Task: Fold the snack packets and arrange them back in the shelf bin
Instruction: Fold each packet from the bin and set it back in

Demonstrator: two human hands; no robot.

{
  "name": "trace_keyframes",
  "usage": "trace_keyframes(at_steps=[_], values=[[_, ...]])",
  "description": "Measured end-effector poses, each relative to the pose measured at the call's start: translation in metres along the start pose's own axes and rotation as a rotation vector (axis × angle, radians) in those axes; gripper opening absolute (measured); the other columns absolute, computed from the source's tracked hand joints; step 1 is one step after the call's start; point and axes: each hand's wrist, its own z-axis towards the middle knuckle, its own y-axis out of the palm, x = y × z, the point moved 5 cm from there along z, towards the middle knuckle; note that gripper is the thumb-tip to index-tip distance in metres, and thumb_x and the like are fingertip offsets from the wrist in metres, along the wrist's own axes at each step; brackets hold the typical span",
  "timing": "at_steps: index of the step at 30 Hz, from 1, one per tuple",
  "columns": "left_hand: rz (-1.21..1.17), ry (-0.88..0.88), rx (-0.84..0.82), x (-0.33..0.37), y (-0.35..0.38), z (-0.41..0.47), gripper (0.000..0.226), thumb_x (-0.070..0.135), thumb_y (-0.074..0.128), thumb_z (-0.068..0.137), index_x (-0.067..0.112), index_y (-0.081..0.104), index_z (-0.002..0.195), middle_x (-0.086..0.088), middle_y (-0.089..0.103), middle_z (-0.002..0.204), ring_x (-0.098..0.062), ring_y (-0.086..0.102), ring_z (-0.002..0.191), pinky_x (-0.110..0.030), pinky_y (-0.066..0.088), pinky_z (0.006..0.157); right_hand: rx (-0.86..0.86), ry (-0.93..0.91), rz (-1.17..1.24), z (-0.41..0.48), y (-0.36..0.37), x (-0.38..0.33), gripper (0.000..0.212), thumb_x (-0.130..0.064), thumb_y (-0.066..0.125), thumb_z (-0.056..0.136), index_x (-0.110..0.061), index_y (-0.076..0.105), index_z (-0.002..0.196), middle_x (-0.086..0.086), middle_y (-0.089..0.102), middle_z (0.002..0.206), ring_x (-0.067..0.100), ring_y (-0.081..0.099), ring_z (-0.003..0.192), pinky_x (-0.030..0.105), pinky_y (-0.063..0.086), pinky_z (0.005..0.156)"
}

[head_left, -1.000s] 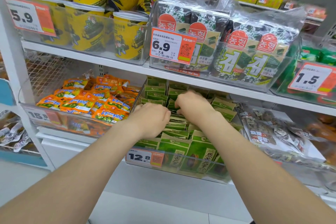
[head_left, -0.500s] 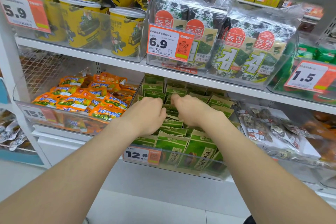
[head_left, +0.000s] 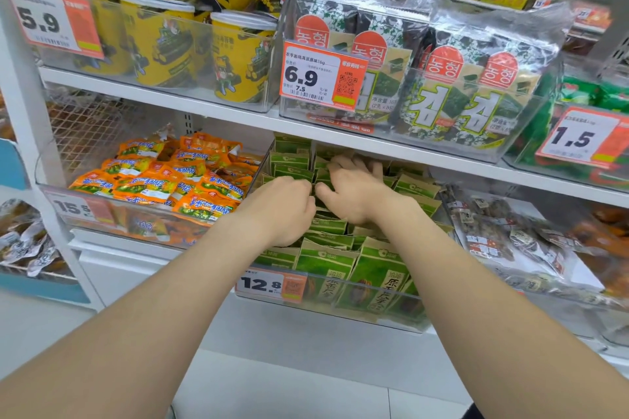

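Several green and brown snack packets (head_left: pixel 326 260) stand in rows inside a clear shelf bin (head_left: pixel 343 311) on the lower shelf, with a 12.8 price tag on its front. Both hands reach into the middle of the bin. My left hand (head_left: pixel 282 206) is curled with its fingers down on the packets. My right hand (head_left: pixel 354 189) lies beside it, fingers spread and pressing on packets farther back. The fingertips of both hands are hidden among the packets, so whether either one grips a packet does not show.
A bin of orange packets (head_left: pixel 163 180) sits to the left, a bin of clear bagged snacks (head_left: pixel 503 238) to the right. The white upper shelf (head_left: pixel 306 129) hangs low over the hands, carrying yellow cups (head_left: pixel 238 54) and seaweed packs (head_left: pixel 459 85).
Both hands have moved deeper into the bin toward the back rows. The right hand's fingers have spread over the packets.
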Motion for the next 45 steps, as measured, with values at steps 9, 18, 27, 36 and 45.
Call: trace_keyframes(at_steps=[9, 18, 27, 36, 45], values=[[-0.07, -0.05, 0.173, 0.017, -0.024, -0.018, 0.03, 0.029, 0.053, 0.106, 0.012, 0.058, 0.13, -0.009, 0.07, 0.114, -0.03, 0.067, 0.102, -0.045, 0.057, 0.083, 0.319, -0.213, 0.025, -0.056, -0.03, -0.004, 0.034, -0.017, 0.048, 0.109, -0.01, 0.062, 0.139, 0.008, 0.058, 0.138, 0.031, 0.055, 0.125, 0.052, 0.047, 0.104], [-0.708, 0.105, 0.413, 0.054, -0.06, -0.045, 0.013, 0.036, 0.05, 0.111, 0.031, 0.057, 0.121, 0.013, 0.069, 0.106, -0.009, 0.065, 0.101, -0.045, 0.055, 0.088, 0.951, -0.292, 0.738, -0.139, -0.105, -0.003, 0.02, 0.004, 0.071, 0.091, -0.011, 0.073, 0.105, -0.005, 0.074, 0.095, 0.008, 0.071, 0.092, 0.023, 0.056, 0.083], [-1.122, 0.108, 0.51, 0.067, -0.071, -0.053, 0.024, 0.034, 0.05, 0.113, 0.027, 0.056, 0.136, -0.002, 0.077, 0.115, -0.023, 0.074, 0.107, -0.059, 0.057, 0.097, 0.707, -0.152, 1.545, -0.142, -0.081, 0.009, 0.019, -0.01, 0.063, 0.105, -0.007, 0.077, 0.118, 0.011, 0.08, 0.105, 0.021, 0.071, 0.089, 0.051, 0.062, 0.079], [-1.031, 0.233, 0.525, 0.091, -0.062, -0.061, 0.034, 0.052, 0.054, 0.105, 0.021, 0.045, 0.116, 0.001, 0.059, 0.111, -0.025, 0.059, 0.106, -0.053, 0.052, 0.097, 0.762, -0.043, 1.616, -0.145, -0.065, 0.004, 0.008, -0.012, 0.076, 0.096, -0.011, 0.083, 0.1, 0.001, 0.082, 0.092, 0.005, 0.071, 0.082, 0.024, 0.055, 0.08], [-1.415, 0.152, 0.286, 0.097, -0.052, -0.054, 0.022, 0.027, 0.057, 0.109, 0.006, 0.062, 0.108, -0.016, 0.065, 0.1, -0.031, 0.064, 0.095, -0.045, 0.053, 0.086, 0.534, 0.056, 1.876, -0.144, -0.055, 0.003, 0.023, -0.021, 0.069, 0.101, -0.002, 0.079, 0.092, 0.02, 0.076, 0.09, 0.025, 0.069, 0.085, 0.04, 0.057, 0.086]])
